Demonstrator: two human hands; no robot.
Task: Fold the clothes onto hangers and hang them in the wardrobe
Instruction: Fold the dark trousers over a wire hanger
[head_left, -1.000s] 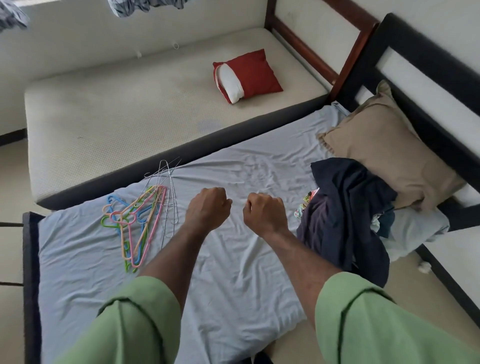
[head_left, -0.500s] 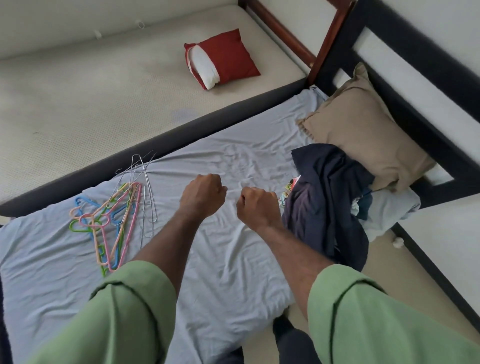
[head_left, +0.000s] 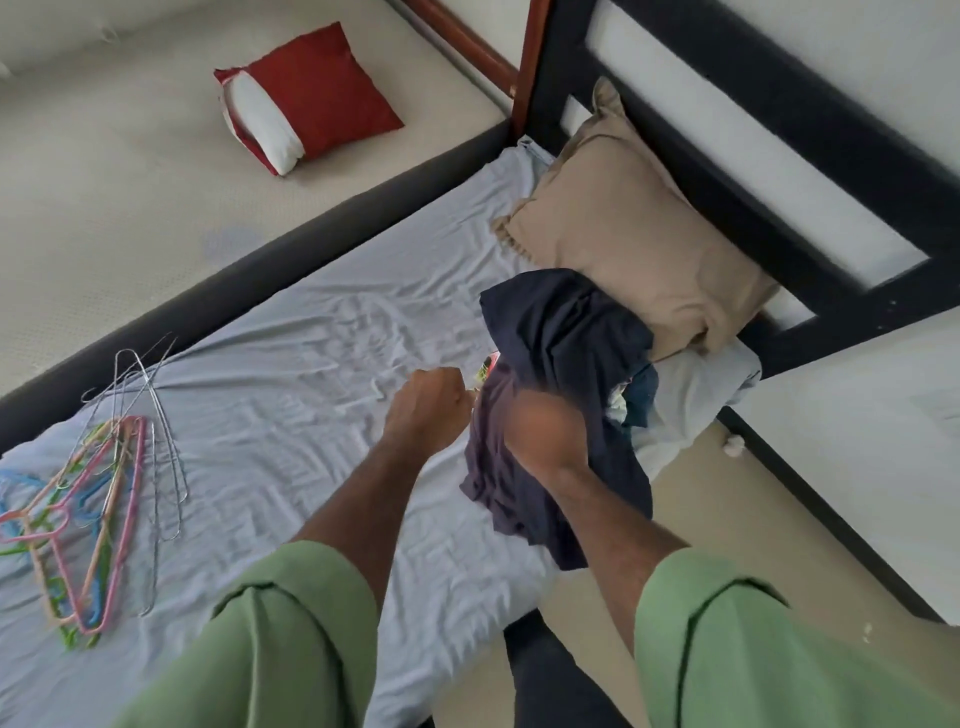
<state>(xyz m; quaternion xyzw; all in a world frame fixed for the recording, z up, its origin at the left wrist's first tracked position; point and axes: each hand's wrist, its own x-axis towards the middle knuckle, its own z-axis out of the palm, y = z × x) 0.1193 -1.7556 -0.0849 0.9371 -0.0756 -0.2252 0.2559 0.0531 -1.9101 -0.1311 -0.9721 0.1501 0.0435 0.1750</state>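
Note:
A pile of clothes lies at the right edge of the bed, topped by a dark navy garment (head_left: 566, 332) that hangs over the side. Light blue cloth (head_left: 696, 395) lies under it. Coloured plastic hangers (head_left: 88, 519) and thin wire hangers (head_left: 161, 426) lie together on the left of the grey sheet (head_left: 311, 364). My left hand (head_left: 426, 410) is a closed fist above the sheet, just left of the pile, holding nothing. My right hand (head_left: 545, 431) is motion-blurred in front of the dark garment; whether it grips the cloth is unclear.
A beige pillow (head_left: 623, 234) lies against the black headboard (head_left: 779, 130) behind the pile. A second, bare mattress (head_left: 130, 182) runs along the far side with a red cushion (head_left: 311, 93) on it. Floor shows to the right of the bed.
The view has swung right and down toward the pile. My right hand has moved right onto the dark garment and is now blurred. My left fist followed, closer to the pile.

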